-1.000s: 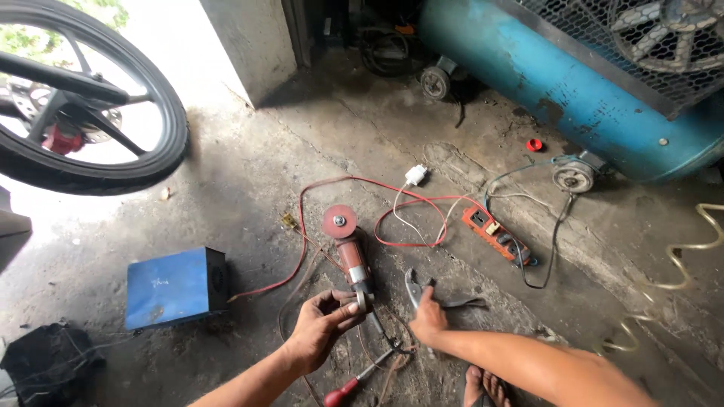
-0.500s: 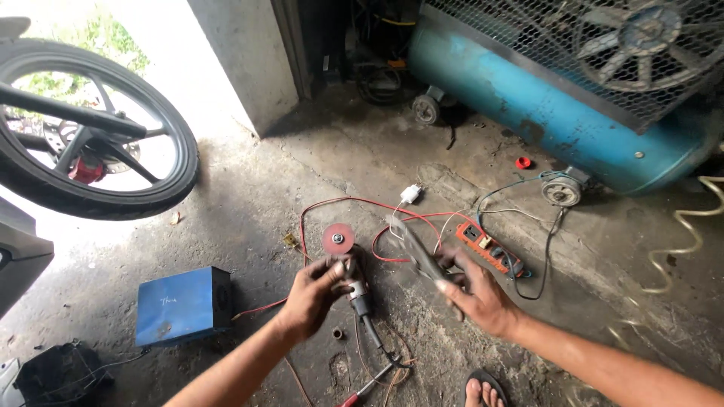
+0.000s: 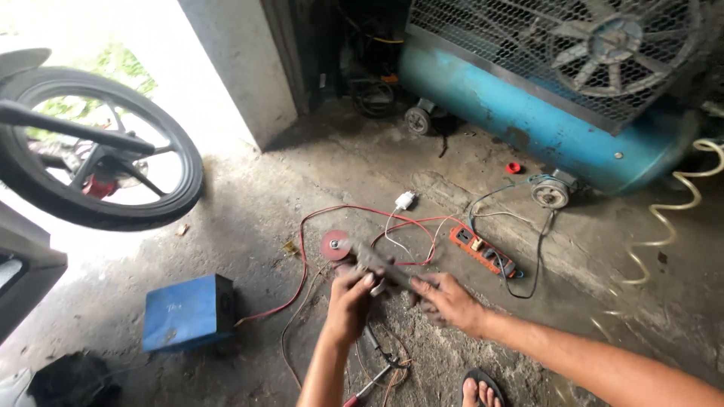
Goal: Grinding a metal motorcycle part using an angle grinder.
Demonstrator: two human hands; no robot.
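Note:
An angle grinder with a red disc is held just above the concrete floor. My left hand is wrapped around the grinder's body. My right hand grips a grey metal wrench, blurred by motion, whose far end reaches to the hub of the disc. The grinder's red cable loops across the floor around it.
An orange power strip and a white plug lie beyond the hands. A blue box sits left, with a motorcycle wheel behind it. A blue compressor tank fills the back right. A red-handled screwdriver lies by my sandalled foot.
My right hand picked the wrench off the floor and brought it up to the disc. My left hand kept its hold on the grinder and lifted it slightly. The view tilted up.

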